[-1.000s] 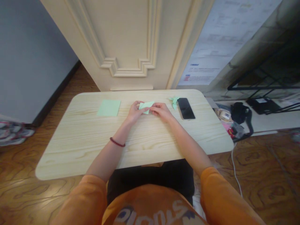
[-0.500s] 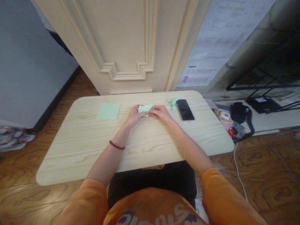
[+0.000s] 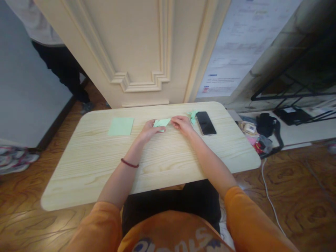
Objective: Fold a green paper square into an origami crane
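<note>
A folded piece of light green paper (image 3: 162,123) is between my hands above the middle of the table. My left hand (image 3: 150,131) grips its left side, thumb along the lower edge. At its right corner, the fingers of my right hand (image 3: 181,124) are pinched together on the paper's tip. To the left lies a flat square of green paper (image 3: 121,126). A small folded green paper figure (image 3: 193,116) sits beyond my right hand, beside a dark-screened phone (image 3: 206,123).
The pale wooden table (image 3: 105,168) has rounded corners and stands against a cream panelled door (image 3: 141,52). A person in dark trousers (image 3: 60,66) stands past it at the left. Several items fill a low shelf (image 3: 294,131) at the right, with a white cable (image 3: 267,192) below.
My right hand has shifted slightly right, from the paper's lower edge to its right corner. My left hand keeps its grip. A person has come into view at the far left.
</note>
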`<state>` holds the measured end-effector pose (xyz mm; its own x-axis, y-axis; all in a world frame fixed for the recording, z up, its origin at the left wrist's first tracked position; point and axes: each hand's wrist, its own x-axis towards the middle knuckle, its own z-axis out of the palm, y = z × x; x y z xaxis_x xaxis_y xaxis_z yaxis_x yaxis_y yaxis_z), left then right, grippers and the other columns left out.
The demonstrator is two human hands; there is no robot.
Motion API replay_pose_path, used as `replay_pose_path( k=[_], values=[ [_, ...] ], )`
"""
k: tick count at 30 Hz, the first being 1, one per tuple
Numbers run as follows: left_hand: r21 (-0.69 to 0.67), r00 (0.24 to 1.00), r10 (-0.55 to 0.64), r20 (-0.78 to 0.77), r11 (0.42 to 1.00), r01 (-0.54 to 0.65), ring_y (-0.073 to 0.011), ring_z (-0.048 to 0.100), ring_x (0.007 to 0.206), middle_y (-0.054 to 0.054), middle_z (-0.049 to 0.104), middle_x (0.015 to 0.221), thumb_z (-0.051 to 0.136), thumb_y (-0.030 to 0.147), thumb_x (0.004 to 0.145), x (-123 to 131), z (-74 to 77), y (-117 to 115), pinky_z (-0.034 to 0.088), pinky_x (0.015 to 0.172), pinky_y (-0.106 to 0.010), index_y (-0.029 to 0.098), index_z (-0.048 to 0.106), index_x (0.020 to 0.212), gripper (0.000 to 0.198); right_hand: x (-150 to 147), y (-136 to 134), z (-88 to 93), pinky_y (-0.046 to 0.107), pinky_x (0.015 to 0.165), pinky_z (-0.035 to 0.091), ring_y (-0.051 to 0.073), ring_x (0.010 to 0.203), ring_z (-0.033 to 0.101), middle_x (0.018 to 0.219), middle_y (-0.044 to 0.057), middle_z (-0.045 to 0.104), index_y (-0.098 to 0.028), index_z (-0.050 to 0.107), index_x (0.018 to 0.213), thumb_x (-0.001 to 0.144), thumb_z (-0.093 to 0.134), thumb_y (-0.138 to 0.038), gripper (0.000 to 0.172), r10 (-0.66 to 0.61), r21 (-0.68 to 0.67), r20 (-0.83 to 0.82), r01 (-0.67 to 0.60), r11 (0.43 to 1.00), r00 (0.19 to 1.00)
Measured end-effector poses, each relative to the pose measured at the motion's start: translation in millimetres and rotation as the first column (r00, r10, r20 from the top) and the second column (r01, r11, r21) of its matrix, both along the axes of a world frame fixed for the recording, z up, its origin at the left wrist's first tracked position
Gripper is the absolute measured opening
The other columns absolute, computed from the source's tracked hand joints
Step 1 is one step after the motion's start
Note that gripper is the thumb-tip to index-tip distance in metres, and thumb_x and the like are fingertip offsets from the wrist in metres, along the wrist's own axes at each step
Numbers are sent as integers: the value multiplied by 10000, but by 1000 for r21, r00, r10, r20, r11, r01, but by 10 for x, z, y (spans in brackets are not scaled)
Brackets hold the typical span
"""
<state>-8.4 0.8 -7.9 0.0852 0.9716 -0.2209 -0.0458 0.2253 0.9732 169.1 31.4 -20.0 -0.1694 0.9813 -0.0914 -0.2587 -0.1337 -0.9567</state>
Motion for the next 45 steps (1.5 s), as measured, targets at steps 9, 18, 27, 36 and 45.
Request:
replay_pose_path(
  k=[9,18,27,36,45],
  values=[
    [67,999,47,-5,997,-46,-113,547,635,24,612,696,800,254,440,-2,-72,51,451,610,-239,134,600,778,411,-43,-30,27,212,478,349,88,556,525,634,20,640,-154,654,659,552,779,-456,344,-29,-52,-28,27,998,999],
    [157,994,70,-85,986,-56,-114,517,612,27,601,663,781,271,483,22,-50,18,406,574,-227,145,629,743,327,-71,-119,50,235,492,331,79,465,474,482,-9,577,-143,635,579,546,785,-398,298,106,69,291,-131,989,951],
    [108,999,6,-42,994,-1,-111,530,607,12,614,671,784,265,493,-43,-73,28,429,589,-233,140,627,759,333,76,-27,47,230,458,271,64,448,410,472,-27,535,-152,634,578,617,727,-370,240,99,128,236,-132,983,967],
    [154,992,72,-106,987,-55,-110,501,593,27,586,646,750,265,511,-86,-81,32,377,558,-221,148,613,732,285,32,10,1,217,470,349,89,534,532,633,20,647,-153,672,671,573,768,-465,340,-9,7,39,9,1000,999],
    [218,980,101,-172,974,-62,-126,540,647,14,633,690,742,227,499,-13,-28,-5,414,631,-235,137,640,752,288,-111,-92,45,221,510,431,109,526,593,598,17,675,-154,657,634,443,881,-421,398,88,2,70,-88,996,994]
  ],
)
